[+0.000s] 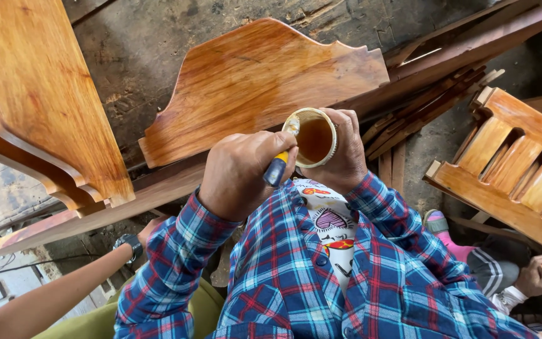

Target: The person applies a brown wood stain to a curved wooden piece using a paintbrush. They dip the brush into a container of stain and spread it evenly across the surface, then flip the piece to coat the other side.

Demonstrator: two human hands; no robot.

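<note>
cup (315,139) of amber liquid, at centre frame, gripped in our right hand (344,164) with fingers wrapped round its wall. our left hand (241,171) is clenched on a brush (278,164) with a blue-and-yellow handle, its tip resting at the cup's left rim. above, a varnished scalloped wooden panel (252,78); upper left, a curved wooden board (32,94); right, a slatted wooden piece (515,163). lower left, another person's forearm with a wristwatch (132,243).

Varnished wooden panels (258,81), slatted frame (515,163)
</note>
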